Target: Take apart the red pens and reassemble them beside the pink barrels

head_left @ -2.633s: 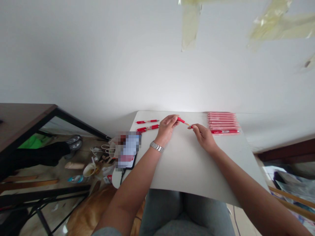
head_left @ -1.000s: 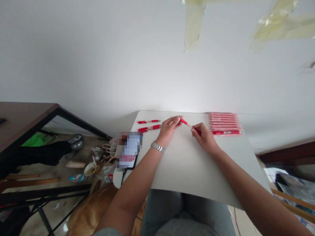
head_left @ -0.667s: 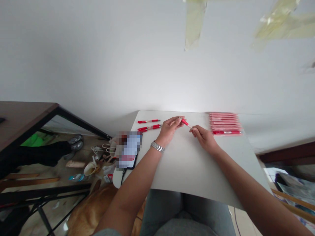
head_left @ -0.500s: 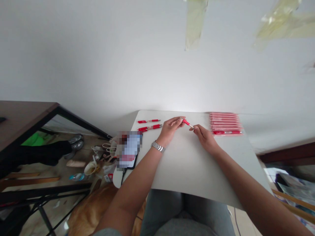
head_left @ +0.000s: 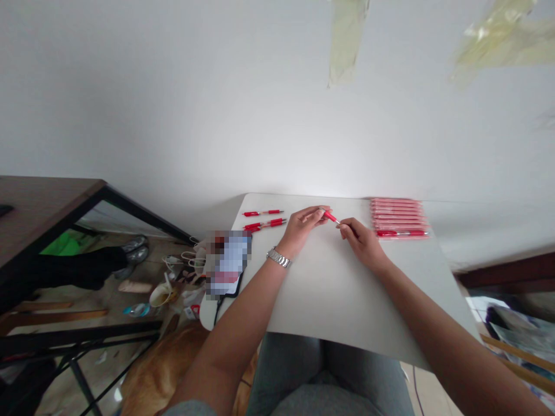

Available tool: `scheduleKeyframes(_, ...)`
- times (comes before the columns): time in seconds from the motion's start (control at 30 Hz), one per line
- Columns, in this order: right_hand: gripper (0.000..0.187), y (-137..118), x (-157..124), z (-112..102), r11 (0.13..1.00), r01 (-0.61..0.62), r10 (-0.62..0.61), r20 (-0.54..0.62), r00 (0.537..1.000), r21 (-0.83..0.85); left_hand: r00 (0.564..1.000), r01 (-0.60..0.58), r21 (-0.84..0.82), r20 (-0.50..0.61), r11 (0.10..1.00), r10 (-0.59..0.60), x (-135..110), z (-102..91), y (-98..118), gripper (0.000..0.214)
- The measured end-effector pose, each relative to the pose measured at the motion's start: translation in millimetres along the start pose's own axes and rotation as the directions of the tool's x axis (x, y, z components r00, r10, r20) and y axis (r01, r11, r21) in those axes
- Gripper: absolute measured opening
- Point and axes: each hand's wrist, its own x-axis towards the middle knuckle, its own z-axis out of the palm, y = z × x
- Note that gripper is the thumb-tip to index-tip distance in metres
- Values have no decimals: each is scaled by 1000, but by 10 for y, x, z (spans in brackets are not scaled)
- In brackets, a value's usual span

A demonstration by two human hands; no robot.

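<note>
Over the white table, my left hand is closed on the red grip part of a pen. My right hand pinches the thin silvery end of the same piece; whether that is a tip or a refill is too small to tell. Several red pens lie left of my left hand, close to the table's left edge. To the right of my right hand is a row of wrapped pink refills or pens, with a red pen along its near side.
A phone with a blurred screen lies at the table's left edge, its cable hanging down. A dog's brown back is on the floor below. Another person's leg and shoe show under a dark desk. The white wall stands behind.
Both hands stay at nearly the same spot. Less of the silvery end shows between my hands than before; the view has shifted slightly.
</note>
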Motion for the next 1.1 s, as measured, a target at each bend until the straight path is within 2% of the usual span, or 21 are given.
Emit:
scheduleKeyframes(0.17, 46, -34, 11, -14, 1000, -6, 6, 4, 1000, -18, 1000, 8, 0, 11, 1000, -8, -3, 0, -14, 38)
scheduleKeyframes(0.37, 37, 1, -5, 31, 999, -20, 22, -69, 997, 29, 999, 32, -11, -31, 999, -33, 18, -26, -43, 40)
scheduleKeyframes(0.5, 33, 9, -4, 34, 998, -50, 52, -53, 997, 41, 998, 36, -29, -57, 999, -37, 27, -39, -48, 40)
scheduleKeyframes(0.7, 48, -38, 9, 3, 1000, -3, 3, -8, 1000, -18, 1000, 18, -38, -21, 999, -19, 19, -21, -44, 37)
scheduleKeyframes(0.93, 45, 15, 13, 52, 999, -39, 42, -118, 992, 32, 986, 5, -101, -167, 995, -22, 75, -54, -78, 34)
scheduleKeyframes(1.0, 38, 12, 4, 43, 997, -67, 70, -88, 994, 40, 986, 6, -128, -162, 992, -27, 80, -59, -74, 33)
scheduleKeyframes(1.1, 43, -4, -7, 21, 996, -82, 83, -30, 996, 32, 990, 16, -157, -137, 987, -38, 75, -51, -63, 33)
